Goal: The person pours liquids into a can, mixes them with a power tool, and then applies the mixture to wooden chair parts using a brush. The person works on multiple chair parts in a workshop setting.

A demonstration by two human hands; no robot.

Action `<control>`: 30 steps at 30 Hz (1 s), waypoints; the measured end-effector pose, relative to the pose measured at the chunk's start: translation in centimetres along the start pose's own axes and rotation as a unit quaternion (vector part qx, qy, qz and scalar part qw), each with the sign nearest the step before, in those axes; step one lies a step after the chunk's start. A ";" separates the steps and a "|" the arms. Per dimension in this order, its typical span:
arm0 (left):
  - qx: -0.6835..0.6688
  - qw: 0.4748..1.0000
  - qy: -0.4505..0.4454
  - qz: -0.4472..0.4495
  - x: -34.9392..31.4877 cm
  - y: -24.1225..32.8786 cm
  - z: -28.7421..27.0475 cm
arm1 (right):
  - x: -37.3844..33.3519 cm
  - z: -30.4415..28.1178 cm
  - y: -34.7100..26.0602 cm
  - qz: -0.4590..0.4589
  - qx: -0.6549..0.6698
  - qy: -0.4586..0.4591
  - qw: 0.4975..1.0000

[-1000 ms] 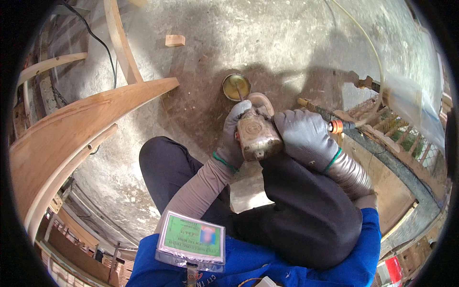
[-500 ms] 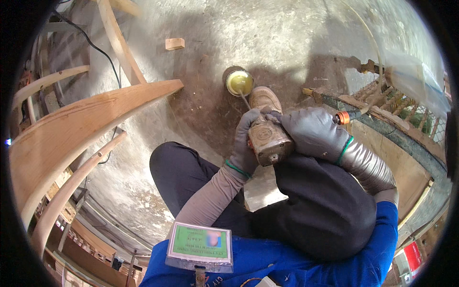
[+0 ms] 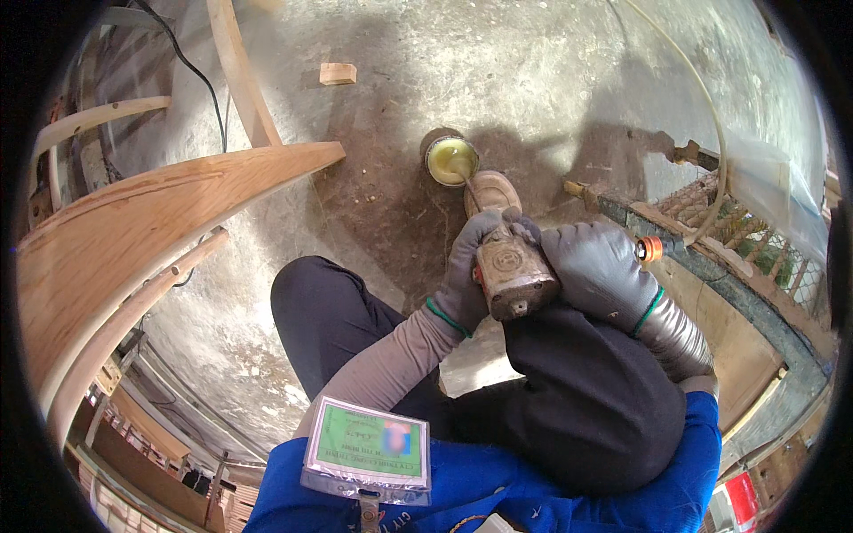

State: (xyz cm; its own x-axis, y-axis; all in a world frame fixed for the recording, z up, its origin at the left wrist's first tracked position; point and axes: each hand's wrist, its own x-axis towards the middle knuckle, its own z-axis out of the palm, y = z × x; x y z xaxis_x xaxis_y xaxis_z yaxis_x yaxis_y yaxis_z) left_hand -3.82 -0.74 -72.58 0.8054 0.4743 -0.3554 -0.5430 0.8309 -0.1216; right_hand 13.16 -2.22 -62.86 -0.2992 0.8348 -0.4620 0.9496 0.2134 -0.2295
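Both gloved hands hold a worn metal air drill [image 3: 517, 277], its body over my raised knee. My left hand [image 3: 465, 266] wraps the drill's left side. My right hand [image 3: 597, 266] is closed at its other side, where an orange hose coupling [image 3: 651, 249] sticks out past the fist; the fingers' grip is partly hidden. A thin rod [image 3: 473, 197] runs from the drill's far end into a small round pot [image 3: 429, 165] on the floor. Pale yellow-green liquid [image 3: 451, 158] in the pot looks streaked around the rod. My shoe [image 3: 494, 193] rests beside the pot.
Curved wooden furniture parts [image 3: 169, 195] stand close on the left, with a black cable [image 3: 200, 75] behind. A small wood block [image 3: 338, 74] lies on the floor beyond the pot. To the right are a metal-edged frame with mesh [image 3: 764, 244] and a pale hose [image 3: 702, 80].
The whole view has shifted slightly. Both hands keep hold of the air drill, which has moved a little right and nearer in the picture. The rod stays in the pot.
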 end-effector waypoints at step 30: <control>-0.016 0.989 0.142 -0.041 0.6 2.7 0.3 | 1.4 1.2 -0.4 0.001 -0.013 0.052 0.999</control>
State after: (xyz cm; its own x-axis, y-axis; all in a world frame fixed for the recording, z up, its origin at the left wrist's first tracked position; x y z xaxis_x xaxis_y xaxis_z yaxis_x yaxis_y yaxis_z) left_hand -4.76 1.86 -72.80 0.7506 0.3019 -0.5878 -0.4898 0.8513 -0.1881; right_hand 12.26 -1.75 -64.42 -0.2881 0.8832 -0.3700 0.9524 0.2242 -0.2064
